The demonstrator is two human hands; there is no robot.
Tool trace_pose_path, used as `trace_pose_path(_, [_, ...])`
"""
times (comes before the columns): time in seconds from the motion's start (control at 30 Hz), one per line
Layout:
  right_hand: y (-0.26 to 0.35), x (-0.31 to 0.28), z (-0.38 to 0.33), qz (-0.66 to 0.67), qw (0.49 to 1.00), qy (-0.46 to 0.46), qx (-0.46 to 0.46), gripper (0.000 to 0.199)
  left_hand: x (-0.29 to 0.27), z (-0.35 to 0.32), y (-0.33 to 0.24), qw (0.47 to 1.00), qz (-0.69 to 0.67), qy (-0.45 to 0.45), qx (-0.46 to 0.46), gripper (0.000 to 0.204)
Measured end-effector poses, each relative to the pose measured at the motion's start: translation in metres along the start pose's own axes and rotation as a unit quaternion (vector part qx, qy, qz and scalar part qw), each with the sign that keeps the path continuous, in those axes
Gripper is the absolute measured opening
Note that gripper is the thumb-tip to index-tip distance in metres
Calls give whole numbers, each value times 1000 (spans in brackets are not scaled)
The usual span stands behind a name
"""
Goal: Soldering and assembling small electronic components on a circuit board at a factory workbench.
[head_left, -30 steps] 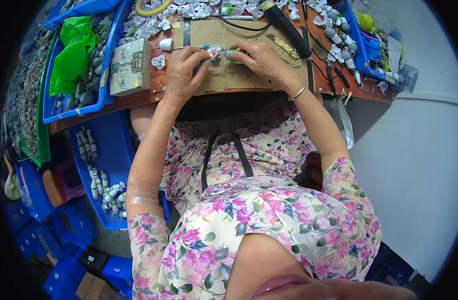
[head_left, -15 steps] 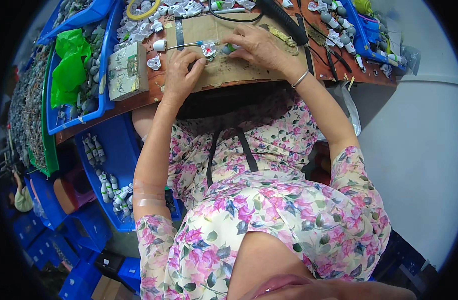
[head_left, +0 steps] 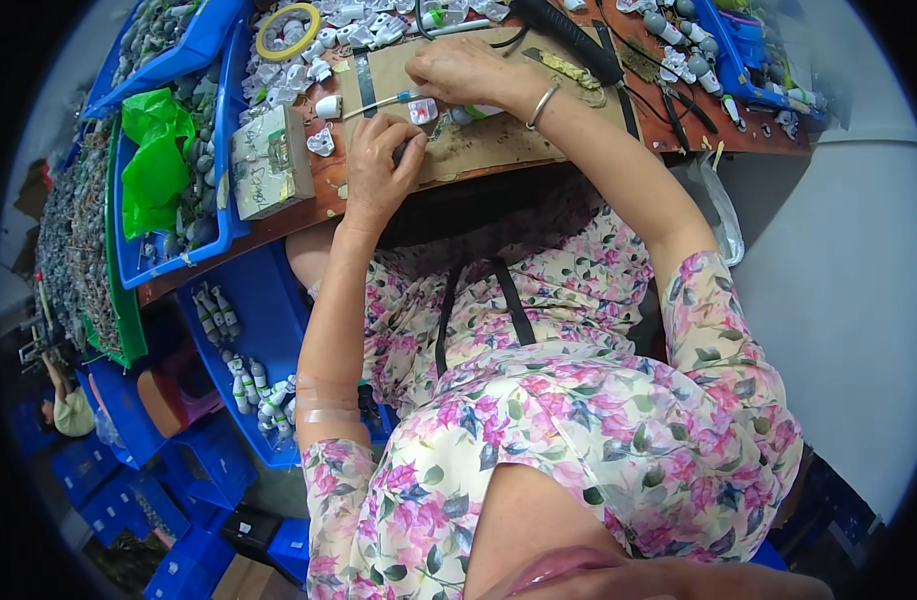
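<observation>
My left hand [head_left: 381,168] rests on the near edge of a brown cardboard sheet [head_left: 498,145] on the wooden bench, fingers curled around a small dark part. My right hand [head_left: 460,72], with a metal bangle at the wrist, lies farther back on the cardboard. Its fingertips pinch a thin silver tool with a blue band [head_left: 383,101] that points left. A small white part with a red spot [head_left: 423,110] sits between both hands. A white and green tube [head_left: 475,113] lies under my right palm.
Loose white parts [head_left: 298,70] and a yellow tape ring [head_left: 287,30] lie at the back. A small carton [head_left: 268,165] stands to the left, beside blue bins with a green bag [head_left: 156,160]. A black-handled tool [head_left: 568,35] and cables lie to the right. A blue bin [head_left: 240,372] of parts sits below the bench.
My left hand has drawn back from the white part toward the near edge of the cardboard. My right hand stays over the parts, now holding the thin tool out to the left.
</observation>
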State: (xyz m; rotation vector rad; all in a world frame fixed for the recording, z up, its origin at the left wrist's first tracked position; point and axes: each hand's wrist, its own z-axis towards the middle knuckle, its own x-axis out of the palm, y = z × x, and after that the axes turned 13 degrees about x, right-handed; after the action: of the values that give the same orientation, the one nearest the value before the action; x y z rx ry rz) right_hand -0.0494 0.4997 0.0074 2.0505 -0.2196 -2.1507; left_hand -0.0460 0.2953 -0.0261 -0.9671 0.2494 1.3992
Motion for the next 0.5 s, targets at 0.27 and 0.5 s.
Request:
trace_pose_path(0.27, [-8,-2,-4,64,980,-175,-66,24,1,-3,6,999,-17,0,-29,11])
trace_pose_path(0.5, [3,1,-6,77,992,83,-63,27,-2,0,6,999,-23,14,-43,12])
